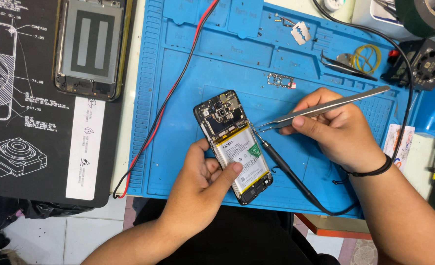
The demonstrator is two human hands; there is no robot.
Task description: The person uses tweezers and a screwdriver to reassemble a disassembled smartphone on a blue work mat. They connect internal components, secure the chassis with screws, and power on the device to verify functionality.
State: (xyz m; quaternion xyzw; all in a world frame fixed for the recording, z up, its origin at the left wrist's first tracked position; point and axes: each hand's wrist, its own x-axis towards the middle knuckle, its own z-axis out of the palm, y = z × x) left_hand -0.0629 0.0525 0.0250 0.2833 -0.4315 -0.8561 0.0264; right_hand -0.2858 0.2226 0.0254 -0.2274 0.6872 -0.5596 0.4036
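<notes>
Opened phone (233, 147) held on the blue mat (188, 73), tweezers (320, 108) at its right edge.
Left hand (203, 181) grips the phone, thumb on the battery; right hand (335, 130) pinches the tweezers. Best keep tips shallow, clear of the battery.

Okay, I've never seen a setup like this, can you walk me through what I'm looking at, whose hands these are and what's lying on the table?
This is one picture from a camera worn on a person's head, looking down at their own bare hands. The left hand steadies an opened phone with its back off, battery showing, on a blue work mat. The right hand holds metal tweezers with the tips at the phone's edge. A black probe on a cable lies beside it. Another phone frame rests on the dark mat at left.
</notes>
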